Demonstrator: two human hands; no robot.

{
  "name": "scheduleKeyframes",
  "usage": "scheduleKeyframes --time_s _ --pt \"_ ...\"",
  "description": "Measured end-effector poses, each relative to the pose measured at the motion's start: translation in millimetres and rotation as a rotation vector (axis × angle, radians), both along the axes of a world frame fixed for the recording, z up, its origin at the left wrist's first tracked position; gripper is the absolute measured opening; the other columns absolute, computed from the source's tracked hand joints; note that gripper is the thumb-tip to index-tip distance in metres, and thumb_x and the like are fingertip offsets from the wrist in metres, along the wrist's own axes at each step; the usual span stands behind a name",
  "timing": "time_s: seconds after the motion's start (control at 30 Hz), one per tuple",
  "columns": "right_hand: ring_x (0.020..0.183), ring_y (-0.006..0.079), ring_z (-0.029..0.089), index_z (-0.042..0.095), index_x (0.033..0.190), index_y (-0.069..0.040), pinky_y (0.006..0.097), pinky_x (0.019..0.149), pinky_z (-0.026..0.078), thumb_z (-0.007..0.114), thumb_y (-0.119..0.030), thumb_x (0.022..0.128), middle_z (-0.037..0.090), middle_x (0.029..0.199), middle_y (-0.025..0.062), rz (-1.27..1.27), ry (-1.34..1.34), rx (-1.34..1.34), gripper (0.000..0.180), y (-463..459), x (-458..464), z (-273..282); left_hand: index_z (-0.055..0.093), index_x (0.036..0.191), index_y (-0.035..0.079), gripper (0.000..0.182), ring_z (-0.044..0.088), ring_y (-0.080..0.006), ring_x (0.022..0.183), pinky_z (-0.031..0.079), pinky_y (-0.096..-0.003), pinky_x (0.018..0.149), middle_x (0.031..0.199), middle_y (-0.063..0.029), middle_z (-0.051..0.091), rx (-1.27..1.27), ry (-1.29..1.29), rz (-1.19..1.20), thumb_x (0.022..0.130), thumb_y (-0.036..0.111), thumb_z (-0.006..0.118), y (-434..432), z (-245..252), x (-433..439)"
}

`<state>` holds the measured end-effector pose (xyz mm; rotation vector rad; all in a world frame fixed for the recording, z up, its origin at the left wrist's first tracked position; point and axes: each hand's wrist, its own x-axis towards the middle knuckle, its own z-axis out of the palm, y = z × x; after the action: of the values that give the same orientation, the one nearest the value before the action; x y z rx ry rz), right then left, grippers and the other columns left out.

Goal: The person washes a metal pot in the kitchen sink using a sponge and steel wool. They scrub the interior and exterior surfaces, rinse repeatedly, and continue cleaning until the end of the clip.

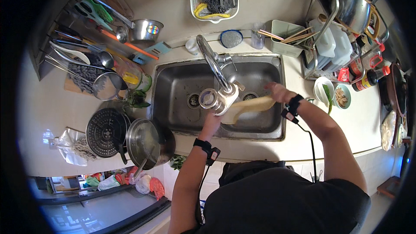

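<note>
A pale yellow cloth (252, 106) is stretched over the right basin of the double stainless steel sink (282, 71), blurred at its lower edge. My right hand (280, 92) is at the cloth's right end, fingers blurred. My left hand (212, 124) is at its left end, its fingers mostly hidden under the filter on the tap. The chrome tap (213, 61) arches over the middle of the sink, and its round filter head (213, 101) covers part of the cloth. Whether water runs cannot be seen.
Left of the sink stand a steel pot (167, 146), a black perforated steamer tray (107, 132) and hanging utensils. Right of it are a white bowl (320, 87), a small bowl of pale food pieces (342, 97), a chopstick basket (286, 27) and a metal rack with bottles.
</note>
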<state>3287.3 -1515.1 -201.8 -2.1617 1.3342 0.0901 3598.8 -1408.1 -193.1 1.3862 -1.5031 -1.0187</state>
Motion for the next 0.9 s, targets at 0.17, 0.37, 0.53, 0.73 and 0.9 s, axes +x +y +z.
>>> scheduleKeyframes --time_s 0.17,0.37,0.53,0.73,0.9 --pt "0.107 0.0329 0.052 0.046 0.123 -0.009 0.0382 0.092 0.041 0.064 -0.012 0.07 0.056 0.113 0.0177 0.312 -0.479 -0.079 0.057 34.3 58.9 -9.6 0.055 0.109 0.0 0.026 0.052 -0.0087 0.091 0.04 -0.0231 0.084 0.101 -0.0029 0.059 0.344 0.177 -0.253 0.09 0.019 0.055 -6.7 -9.7 -32.0" --pt "0.093 0.0324 0.058 0.06 0.104 -0.009 0.0399 0.08 0.046 0.059 -0.022 0.076 0.061 0.1 0.0167 0.287 -0.271 0.058 0.031 34.4 70.5 -20.5 0.057 0.107 0.001 0.024 0.053 -0.0074 0.092 0.041 -0.0226 0.083 0.099 -0.0032 0.06 0.387 0.035 -0.202 0.089 0.017 0.055 -0.5 -6.9 -10.6" --pt "0.082 0.0348 0.061 0.065 0.092 -0.008 0.0429 0.074 0.048 0.053 -0.026 0.08 0.064 0.087 0.0172 0.042 -0.191 -0.057 0.025 13.4 67.1 -31.1 0.056 0.112 0.0 0.03 0.054 -0.0086 0.095 0.042 -0.024 0.083 0.107 -0.0051 0.061 0.242 -0.13 -0.124 0.087 0.017 0.059 1.5 5.9 12.1" --pt "0.097 0.0378 0.056 0.055 0.115 -0.002 0.04 0.085 0.045 0.046 -0.015 0.079 0.059 0.103 0.0245 -0.138 -0.372 0.143 0.039 -0.1 89.5 -21.5 0.046 0.123 0.001 0.046 0.054 -0.0192 0.105 0.043 -0.0303 0.087 0.119 -0.0137 0.054 0.692 0.258 -0.201 0.091 0.033 0.051 1.1 1.1 -13.5" --pt "0.098 0.0282 0.058 0.046 0.123 -0.003 0.035 0.087 0.044 0.052 -0.009 0.079 0.06 0.106 0.0188 0.024 -0.709 0.303 0.044 36.0 113.8 0.2 0.04 0.125 0.006 0.049 0.053 -0.0248 0.109 0.043 -0.04 0.093 0.117 -0.0144 0.054 0.81 0.869 -0.138 0.092 0.043 0.042 -5.2 -12.1 -26.5"
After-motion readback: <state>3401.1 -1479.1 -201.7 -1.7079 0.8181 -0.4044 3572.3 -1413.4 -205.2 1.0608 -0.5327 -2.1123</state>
